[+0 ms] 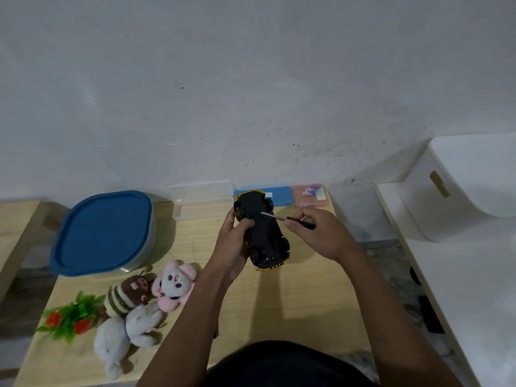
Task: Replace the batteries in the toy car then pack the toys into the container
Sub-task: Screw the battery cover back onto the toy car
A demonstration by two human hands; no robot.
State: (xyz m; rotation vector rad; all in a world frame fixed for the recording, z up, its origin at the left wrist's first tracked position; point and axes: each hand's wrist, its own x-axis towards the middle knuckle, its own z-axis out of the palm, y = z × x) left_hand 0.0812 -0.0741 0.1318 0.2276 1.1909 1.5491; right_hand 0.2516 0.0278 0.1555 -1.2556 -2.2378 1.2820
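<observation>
A yellow toy car [265, 233] is held upside down above the wooden table, its black underside facing me. My left hand [233, 247] grips its left side. My right hand [318, 233] holds a small black-handled screwdriver [287, 218], whose metal tip touches the underside near the far wheels. A container with a blue lid [103, 233], closed, stands at the table's back left. In front of it lie a pink-and-white plush [174, 286], a brown striped plush [128, 296] and a grey plush [131, 328].
A small green plastic plant with red flowers [69, 317] lies at the left edge of the wooden table [293, 297]. A blue case [280, 195], a pink case [308, 195] and a clear box [201, 191] line the wall. White furniture [460, 219] stands to the right.
</observation>
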